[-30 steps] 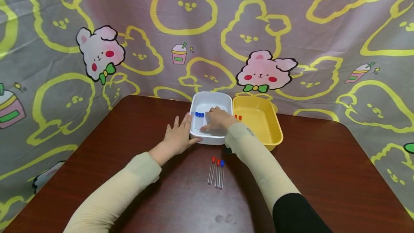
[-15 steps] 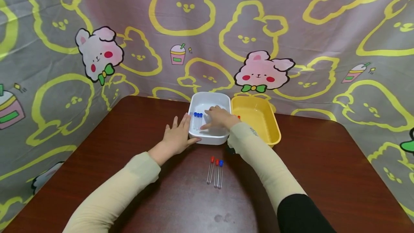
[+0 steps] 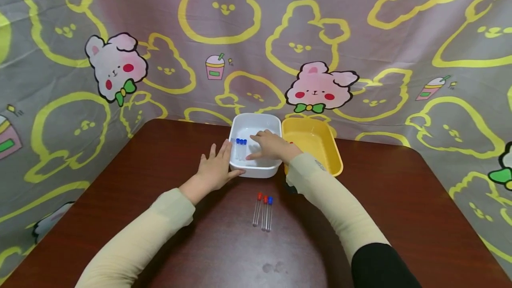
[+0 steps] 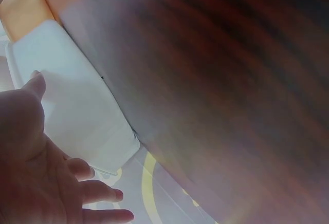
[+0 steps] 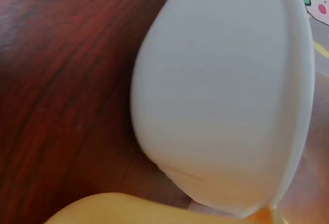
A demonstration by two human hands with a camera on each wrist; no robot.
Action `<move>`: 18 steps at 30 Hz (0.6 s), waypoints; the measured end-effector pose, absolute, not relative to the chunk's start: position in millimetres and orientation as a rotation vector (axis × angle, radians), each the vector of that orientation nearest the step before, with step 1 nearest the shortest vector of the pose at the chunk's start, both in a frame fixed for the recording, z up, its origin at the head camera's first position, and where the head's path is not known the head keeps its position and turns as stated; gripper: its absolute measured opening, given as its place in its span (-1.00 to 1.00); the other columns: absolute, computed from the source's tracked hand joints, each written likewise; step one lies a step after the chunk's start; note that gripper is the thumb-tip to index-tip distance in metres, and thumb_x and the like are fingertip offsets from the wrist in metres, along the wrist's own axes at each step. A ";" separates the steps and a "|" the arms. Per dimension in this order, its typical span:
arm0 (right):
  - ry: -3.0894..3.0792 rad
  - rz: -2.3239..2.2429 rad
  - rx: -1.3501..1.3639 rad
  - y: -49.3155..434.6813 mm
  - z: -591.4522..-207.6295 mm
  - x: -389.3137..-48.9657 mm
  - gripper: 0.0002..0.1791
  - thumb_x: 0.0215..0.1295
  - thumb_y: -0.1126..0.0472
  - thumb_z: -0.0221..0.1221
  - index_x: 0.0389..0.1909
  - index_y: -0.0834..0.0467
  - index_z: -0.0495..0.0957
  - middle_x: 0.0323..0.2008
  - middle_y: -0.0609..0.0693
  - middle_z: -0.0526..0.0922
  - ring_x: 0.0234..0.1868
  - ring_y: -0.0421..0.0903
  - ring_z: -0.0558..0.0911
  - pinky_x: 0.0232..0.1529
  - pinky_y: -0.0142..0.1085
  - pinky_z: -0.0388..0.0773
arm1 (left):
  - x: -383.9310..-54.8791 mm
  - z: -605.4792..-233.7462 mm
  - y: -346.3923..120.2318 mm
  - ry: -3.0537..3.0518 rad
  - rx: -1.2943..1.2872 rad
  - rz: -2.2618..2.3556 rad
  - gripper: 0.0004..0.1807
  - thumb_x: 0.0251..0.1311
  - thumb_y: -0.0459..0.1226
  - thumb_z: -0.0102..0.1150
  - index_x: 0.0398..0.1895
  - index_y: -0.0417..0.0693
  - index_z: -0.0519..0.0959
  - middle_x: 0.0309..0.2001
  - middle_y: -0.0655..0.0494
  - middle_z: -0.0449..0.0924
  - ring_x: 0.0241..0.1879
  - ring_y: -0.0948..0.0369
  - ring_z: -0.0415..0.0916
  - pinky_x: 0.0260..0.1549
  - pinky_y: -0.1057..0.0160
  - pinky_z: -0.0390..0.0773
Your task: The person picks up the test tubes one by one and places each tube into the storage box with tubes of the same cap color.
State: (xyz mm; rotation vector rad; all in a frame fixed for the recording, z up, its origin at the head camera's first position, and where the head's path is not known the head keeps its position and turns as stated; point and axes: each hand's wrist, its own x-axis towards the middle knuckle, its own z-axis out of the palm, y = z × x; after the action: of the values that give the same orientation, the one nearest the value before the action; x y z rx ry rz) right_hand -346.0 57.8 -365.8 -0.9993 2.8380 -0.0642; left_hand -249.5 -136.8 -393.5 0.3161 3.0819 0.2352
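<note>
I see the left hand [image 3: 213, 170] at the near left corner of the white tray [image 3: 258, 172], its fingers straight and fanned along the outside, its thumb lying against the near wall; that grip is spread wide and has hold of nothing. The right hand [image 3: 272, 146] reaches down into the same tray, in its right part, thumb and forefinger apart. The fingertips are hard to make out on my feed, and the right wrist view gives me mostly the tray's outer wall, so I cannot tell whether that grip holds anything. Left of it, inside the white tray, three blue-capped tubes [image 3: 242, 148] lie side by side, caps toward the far end. The yellow tray [image 3: 316, 137] stands just beside on the right, where a red cap [image 3: 291, 142] shows past the right wrist. Nearer the person, on the dark tabletop [image 3: 224, 243], I count three more: a slanted red-capped tube [image 3: 256, 211] on the left, then a second red-capped tube [image 3: 264, 214] close beside a blue-capped tube [image 3: 270, 214], all with caps facing the trays. A bunny-print cloth [image 3: 168, 3] hangs behind.
</note>
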 end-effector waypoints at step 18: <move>2.885 -0.432 -1.092 84.6 -364.0 -312.0 -0.13 0.40 -0.23 0.24 0.52 0.23 0.31 0.39 0.24 0.43 0.37 0.16 0.39 0.39 0.02 0.32 | -247.7 -390.5 -136.1 3.076 0.315 0.253 0.12 0.37 0.28 0.07 0.65 -0.28 -0.13 0.64 -0.16 -0.15 0.55 -0.32 -0.15 0.33 -0.43 0.10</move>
State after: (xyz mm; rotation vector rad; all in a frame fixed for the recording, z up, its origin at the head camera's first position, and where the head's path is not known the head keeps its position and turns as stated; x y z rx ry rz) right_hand -312.0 84.6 -364.0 -1.0916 2.8853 -0.4316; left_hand -247.7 -136.1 -390.5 0.3152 3.0757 0.2533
